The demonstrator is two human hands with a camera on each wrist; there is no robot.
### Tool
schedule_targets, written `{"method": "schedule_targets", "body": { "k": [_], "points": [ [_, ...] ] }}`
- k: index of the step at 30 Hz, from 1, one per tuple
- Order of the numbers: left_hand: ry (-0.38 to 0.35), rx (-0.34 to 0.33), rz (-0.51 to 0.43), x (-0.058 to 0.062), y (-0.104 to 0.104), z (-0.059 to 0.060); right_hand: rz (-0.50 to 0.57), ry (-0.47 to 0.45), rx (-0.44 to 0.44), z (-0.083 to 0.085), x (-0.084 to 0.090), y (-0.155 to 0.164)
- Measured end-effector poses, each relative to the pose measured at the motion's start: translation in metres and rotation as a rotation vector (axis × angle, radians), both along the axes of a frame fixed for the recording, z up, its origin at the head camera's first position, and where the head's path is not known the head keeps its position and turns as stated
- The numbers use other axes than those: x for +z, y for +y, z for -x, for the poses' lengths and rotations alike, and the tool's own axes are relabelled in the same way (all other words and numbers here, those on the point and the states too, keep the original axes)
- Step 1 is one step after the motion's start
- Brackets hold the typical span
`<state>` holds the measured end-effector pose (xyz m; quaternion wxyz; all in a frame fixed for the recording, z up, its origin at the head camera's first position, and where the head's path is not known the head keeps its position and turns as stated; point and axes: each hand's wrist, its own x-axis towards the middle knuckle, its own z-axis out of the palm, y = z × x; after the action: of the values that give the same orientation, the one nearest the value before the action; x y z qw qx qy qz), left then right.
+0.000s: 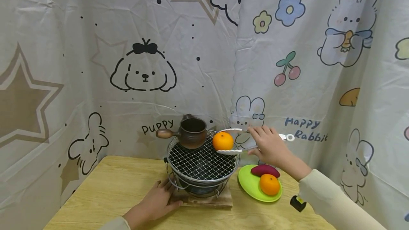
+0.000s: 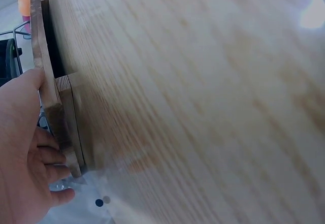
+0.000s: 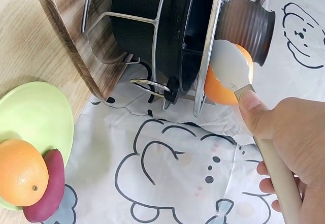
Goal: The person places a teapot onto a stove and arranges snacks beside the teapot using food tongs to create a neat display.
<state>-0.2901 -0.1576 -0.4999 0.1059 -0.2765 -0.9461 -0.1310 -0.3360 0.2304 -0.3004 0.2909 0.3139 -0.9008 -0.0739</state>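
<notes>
My right hand (image 1: 270, 145) grips a pair of white-tipped tongs (image 1: 231, 152) around the middle. Between the tong tips is an orange (image 1: 223, 141), over the right side of a round wire grill rack (image 1: 201, 166); whether it touches the mesh I cannot tell. The rack tops a dark grill stove (image 3: 139, 28) standing on a wooden board (image 1: 207, 202). Against the board's left front corner rests my left hand (image 1: 153, 200), thumb along the front and fingers by the side. A brown clay pot (image 1: 192, 134) with a wooden handle sits at the rack's back left.
Right of the stove, a green plate (image 1: 250, 187) bears a second orange (image 1: 270, 184) and a purple sweet potato (image 1: 266, 170). Farther right lies a small black and yellow object (image 1: 298, 203). A printed curtain (image 1: 198, 91) hangs behind the wooden table (image 1: 105, 187).
</notes>
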Motion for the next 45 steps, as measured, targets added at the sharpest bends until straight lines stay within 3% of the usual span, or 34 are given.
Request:
{"method": "schedule_targets", "body": {
  "k": [15, 45],
  "points": [
    [-0.012, 0.002, 0.007, -0.003, -0.001, 0.002, 0.031, 0.035, 0.022, 0.007, -0.007, -0.003],
    [0.008, 0.008, -0.005, -0.003, 0.000, -0.001, 0.028, 0.011, 0.000, 0.013, -0.011, -0.008]
  ]
}}
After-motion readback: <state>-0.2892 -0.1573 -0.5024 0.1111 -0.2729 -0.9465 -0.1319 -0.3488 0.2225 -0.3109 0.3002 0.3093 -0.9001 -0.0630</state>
